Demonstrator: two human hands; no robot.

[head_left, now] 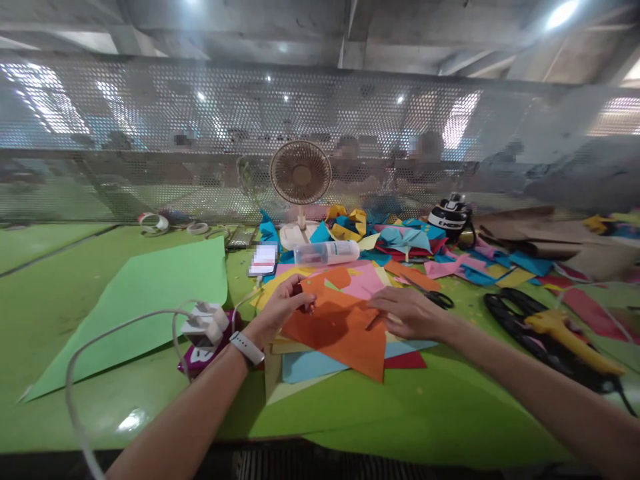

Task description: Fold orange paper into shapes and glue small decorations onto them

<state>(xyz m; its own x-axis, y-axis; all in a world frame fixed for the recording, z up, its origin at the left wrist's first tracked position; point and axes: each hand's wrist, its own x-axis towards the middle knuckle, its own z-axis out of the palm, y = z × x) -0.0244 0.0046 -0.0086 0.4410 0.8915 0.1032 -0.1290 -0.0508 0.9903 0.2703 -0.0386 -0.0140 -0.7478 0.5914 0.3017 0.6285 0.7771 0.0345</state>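
A sheet of orange paper [335,327] lies tilted over a pile of coloured sheets in front of me. My left hand [283,307], with a white band on its wrist, is closed at the sheet's upper left edge, thumb against curled fingers. At the right side of the same sheet my right hand [407,313] has its fingers bent together on the paper, beside a small dark flap; its fingertips are partly hidden. Just beyond the right hand are black-handled scissors [440,299], their blades partly covered. Light blue paper [310,367] sticks out underneath.
A large green sheet [165,287] and a purple power strip with white plugs [205,327] are at left. A phone [263,259], a clear bottle [327,253] and a fan [301,173] stand beyond. Paper scraps [405,238] and a yellow glue gun [565,337] lie right.
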